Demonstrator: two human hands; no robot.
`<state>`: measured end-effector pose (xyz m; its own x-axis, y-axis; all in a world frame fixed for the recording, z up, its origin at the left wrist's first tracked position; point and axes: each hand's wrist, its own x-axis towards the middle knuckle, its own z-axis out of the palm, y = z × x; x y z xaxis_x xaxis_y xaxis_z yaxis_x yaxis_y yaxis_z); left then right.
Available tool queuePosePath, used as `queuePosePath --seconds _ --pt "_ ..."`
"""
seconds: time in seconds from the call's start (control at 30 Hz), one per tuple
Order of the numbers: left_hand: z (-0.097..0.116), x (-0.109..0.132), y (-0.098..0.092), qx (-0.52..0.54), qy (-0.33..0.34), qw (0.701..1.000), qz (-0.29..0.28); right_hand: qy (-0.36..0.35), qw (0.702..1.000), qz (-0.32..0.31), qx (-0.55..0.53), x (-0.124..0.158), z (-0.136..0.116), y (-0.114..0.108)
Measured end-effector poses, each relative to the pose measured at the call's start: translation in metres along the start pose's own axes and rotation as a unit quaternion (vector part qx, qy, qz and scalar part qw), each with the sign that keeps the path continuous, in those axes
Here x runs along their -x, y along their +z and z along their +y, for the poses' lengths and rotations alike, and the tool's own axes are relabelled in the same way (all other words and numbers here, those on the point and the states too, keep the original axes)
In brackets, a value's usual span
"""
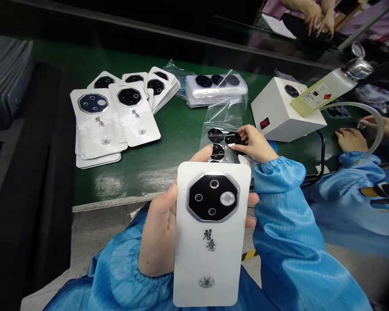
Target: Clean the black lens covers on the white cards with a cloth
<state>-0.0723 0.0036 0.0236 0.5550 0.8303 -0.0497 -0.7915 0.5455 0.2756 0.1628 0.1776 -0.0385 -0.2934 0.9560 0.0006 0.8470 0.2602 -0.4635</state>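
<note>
My left hand (158, 229) is closed round the edges of a white phone back cover (210, 268), held upright near the camera. That cover has a black octagonal camera panel with a silver rim, dark lettering and an oval emblem. Over the green bench, my right hand (254, 143) pinches at a black camera lens cover (232, 139) on a clear plastic sheet (225, 116). Its fingertips partly hide the piece, so I cannot tell whether it is lifted off. Beside it on the sheet lie more black lens covers (215, 135).
White phone back covers (139, 125) lie in overlapping stacks at left on the green bench (129, 168). Behind the sheet sits a plastic-wrapped pack (217, 93). A white box (278, 110) with a red switch carries a tilted bottle (330, 88). A co-worker's hand (353, 139) is at right.
</note>
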Motion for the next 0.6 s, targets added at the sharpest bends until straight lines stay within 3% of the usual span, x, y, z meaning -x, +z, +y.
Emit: queuePosePath --seconds 0.37,0.6 --pt "-0.005 -0.002 -0.003 0.019 0.028 0.999 -0.008 -0.030 0.998 0.028 0.049 0.006 -0.004 0.001" --pt "-0.005 -0.005 0.001 0.018 0.048 0.999 0.014 -0.027 0.999 0.014 0.027 0.011 -0.001 -0.009"
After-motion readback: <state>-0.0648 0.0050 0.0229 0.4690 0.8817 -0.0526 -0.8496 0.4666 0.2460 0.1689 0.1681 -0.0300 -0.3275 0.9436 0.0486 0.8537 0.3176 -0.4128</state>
